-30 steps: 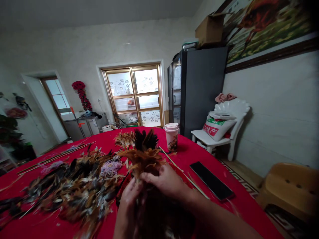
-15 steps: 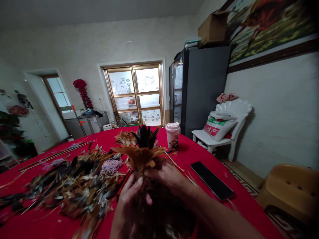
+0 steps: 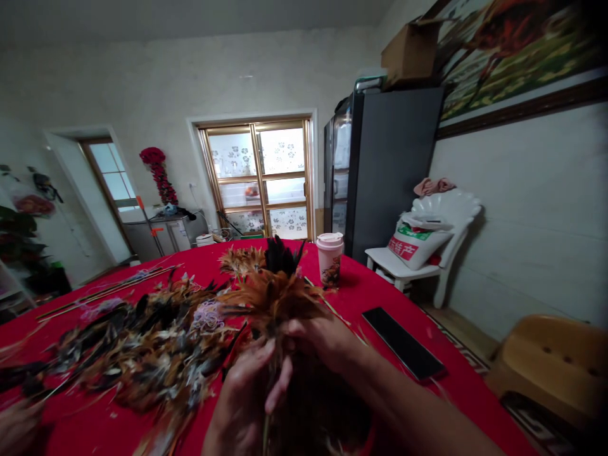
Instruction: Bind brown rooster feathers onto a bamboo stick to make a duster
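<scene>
Close in front of me is a feather duster [image 3: 278, 294], its brown feathers fanned out at the top around a thin stick. My left hand [image 3: 247, 383] is closed around the stick just below the feathers. My right hand [image 3: 316, 339] pinches at the base of the feathers, its fingertips partly hidden. Black feathers [image 3: 281, 254] stick up behind the brown ones; I cannot tell whether they belong to the duster. Below my hands is a dark heap of feathers [image 3: 327, 399], too dim to make out well.
Loose feathers [image 3: 156, 354] cover the left of the red-clothed table [image 3: 190, 256], with tangled lilac string [image 3: 209, 315] and thin sticks [image 3: 109, 291]. A lidded cup [image 3: 329, 259] and a black phone [image 3: 403, 342] lie to the right. Another person's hand [image 3: 19, 425] reaches in at left.
The duster's feathers have turned and spread, and my left hand has shifted slightly down and left. Another person's hand has come into view at the lower left.
</scene>
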Tool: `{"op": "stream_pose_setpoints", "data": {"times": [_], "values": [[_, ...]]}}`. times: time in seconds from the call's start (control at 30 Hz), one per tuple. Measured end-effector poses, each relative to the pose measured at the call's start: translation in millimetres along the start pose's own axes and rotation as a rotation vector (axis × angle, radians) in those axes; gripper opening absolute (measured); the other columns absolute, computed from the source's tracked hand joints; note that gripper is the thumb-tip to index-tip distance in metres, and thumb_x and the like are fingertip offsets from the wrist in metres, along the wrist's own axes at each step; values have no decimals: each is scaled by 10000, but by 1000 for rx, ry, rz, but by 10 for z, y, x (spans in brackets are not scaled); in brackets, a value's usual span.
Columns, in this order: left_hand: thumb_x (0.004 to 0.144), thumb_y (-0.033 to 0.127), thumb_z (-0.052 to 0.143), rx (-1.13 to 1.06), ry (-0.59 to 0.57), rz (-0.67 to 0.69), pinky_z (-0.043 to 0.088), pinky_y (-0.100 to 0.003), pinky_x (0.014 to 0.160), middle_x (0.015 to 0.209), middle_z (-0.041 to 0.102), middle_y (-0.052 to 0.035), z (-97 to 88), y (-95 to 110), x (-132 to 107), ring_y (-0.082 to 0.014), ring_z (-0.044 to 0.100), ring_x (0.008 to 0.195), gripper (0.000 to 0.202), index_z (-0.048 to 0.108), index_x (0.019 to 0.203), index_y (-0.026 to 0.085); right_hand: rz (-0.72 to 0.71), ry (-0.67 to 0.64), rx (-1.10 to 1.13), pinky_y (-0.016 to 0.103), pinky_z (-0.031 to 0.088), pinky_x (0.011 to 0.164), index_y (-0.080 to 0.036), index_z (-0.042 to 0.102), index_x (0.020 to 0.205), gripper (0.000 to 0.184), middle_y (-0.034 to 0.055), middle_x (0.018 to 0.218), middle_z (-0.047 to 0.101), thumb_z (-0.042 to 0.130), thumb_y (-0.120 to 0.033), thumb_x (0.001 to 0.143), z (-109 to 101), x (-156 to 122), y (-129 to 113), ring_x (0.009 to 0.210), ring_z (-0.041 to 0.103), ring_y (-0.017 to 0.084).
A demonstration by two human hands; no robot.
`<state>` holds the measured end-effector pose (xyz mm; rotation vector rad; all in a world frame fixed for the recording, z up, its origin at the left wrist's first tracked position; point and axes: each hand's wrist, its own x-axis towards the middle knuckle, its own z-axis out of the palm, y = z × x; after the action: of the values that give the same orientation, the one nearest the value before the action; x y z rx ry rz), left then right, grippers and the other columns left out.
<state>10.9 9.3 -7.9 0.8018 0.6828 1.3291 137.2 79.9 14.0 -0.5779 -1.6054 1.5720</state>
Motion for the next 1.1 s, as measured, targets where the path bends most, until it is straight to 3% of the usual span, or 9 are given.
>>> {"op": "stream_pose_setpoints", "data": {"times": [0.07, 0.2, 0.37, 0.57, 0.77, 0.87, 0.93, 1.03, 1.1], "values": [[786, 264, 545, 1, -25, -7, 285, -170, 410, 411, 495, 3, -18, 4, 7, -34, 337, 328, 219, 661, 730, 87, 24, -27, -58, 184, 309, 419, -120, 616, 562, 200, -5, 536, 542, 560, -252, 701, -7, -3, -1, 469, 422, 77], [773, 318, 576, -13, 22, -51, 203, -161, 357, 449, 505, 16, -50, -1, 10, -11, 265, 296, 215, 615, 692, 122, 83, -77, 19, 211, 386, 476, -109, 626, 601, 187, 19, 558, 574, 562, -264, 683, 34, 17, -55, 504, 487, 110], [698, 387, 657, 132, 208, 30, 167, -144, 346, 463, 466, 48, -77, 111, -21, -13, 248, 332, 256, 571, 678, 147, -80, -49, -157, 253, 437, 739, -134, 648, 814, 169, 17, 780, 630, 627, -266, 711, -25, 46, -82, 762, 558, 149], [640, 387, 696, 392, 389, 238, 353, -200, 395, 503, 492, 9, -188, 171, 13, -109, 432, 449, 264, 578, 527, 179, -157, -99, -421, 212, 414, 662, -128, 641, 721, 131, -3, 685, 598, 524, -164, 766, -39, -32, -102, 673, 535, 122], [598, 234, 720, 469, 484, 310, 514, -294, 577, 801, 672, -63, -218, 202, -56, -239, 606, 786, 100, 704, 694, 212, -216, -169, -547, 192, 420, 664, -131, 664, 795, 163, 4, 718, 623, 507, -168, 820, 6, -167, -282, 682, 551, 110], [529, 175, 749, 521, 523, 405, 521, -294, 640, 878, 675, -59, -174, 266, -139, -270, 586, 927, 199, 713, 719, 223, -235, -284, -594, 186, 427, 684, -133, 657, 833, 149, 14, 774, 636, 512, -166, 836, -129, -266, -476, 711, 566, 104], [522, 176, 751, 502, 549, 407, 519, -281, 626, 885, 667, -59, -130, 306, -172, -265, 587, 915, 199, 712, 714, 212, -235, -379, -617, 179, 433, 671, -123, 649, 829, 134, 27, 768, 634, 516, -144, 832, -267, -346, -626, 691, 569, 99], [584, 229, 728, 405, 563, 387, 467, -235, 494, 742, 635, -53, -64, 353, -170, -198, 584, 707, 105, 698, 673, 182, -325, -684, -537, 175, 451, 651, -102, 631, 775, 147, 77, 726, 635, 512, -158, 840, -470, -460, -809, 679, 596, 117], [666, 311, 680, 315, 496, 367, 356, -202, 381, 578, 544, -15, -41, 373, -139, -124, 471, 504, 145, 659, 619, 174, -424, -871, -442, 161, 455, 650, -116, 606, 732, 162, 89, 688, 637, 515, -179, 850, -567, -516, -873, 663, 615, 120]]}}
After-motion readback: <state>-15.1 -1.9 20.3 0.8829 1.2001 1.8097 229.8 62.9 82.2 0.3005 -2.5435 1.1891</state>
